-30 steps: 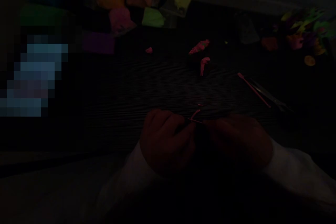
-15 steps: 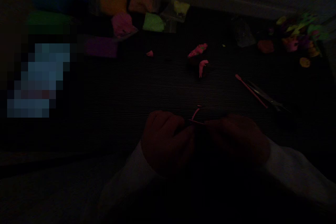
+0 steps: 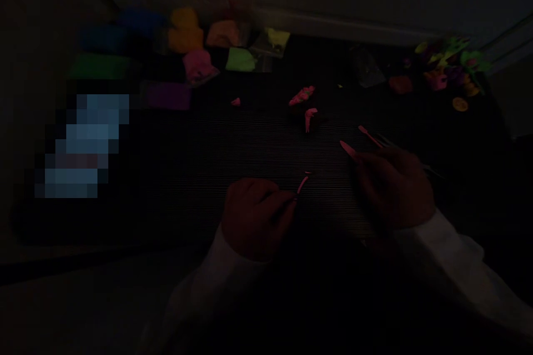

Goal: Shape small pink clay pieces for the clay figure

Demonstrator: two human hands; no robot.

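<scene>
The scene is very dim. My right hand (image 3: 395,186) is closed around a pink modelling knife (image 3: 348,148), whose pointed blade sticks out to the left above the dark table. Just beyond that hand lies a second pink modelling tool (image 3: 368,135), beside a pair of scissors (image 3: 433,170) that the hand partly covers. My left hand (image 3: 256,216) is closed low over the table, its fingertips pinched on the lower end of a thin pink clay strip (image 3: 302,184). A tiny pink sliver (image 3: 308,172) lies just past the strip's upper end.
Beyond my hands lie a speckled pink piece (image 3: 302,96), a bent pink piece (image 3: 310,118) and a small pink lump (image 3: 236,102). Coloured clay packs (image 3: 200,65) line the back left. Colourful clay shapes (image 3: 453,66) stand back right. A blurred-out bright patch (image 3: 87,144) is at left.
My right hand has moved right and away from my left hand, carrying the pink modelling knife off the strip. My left hand stays by the strip. The camera view has shifted slightly.
</scene>
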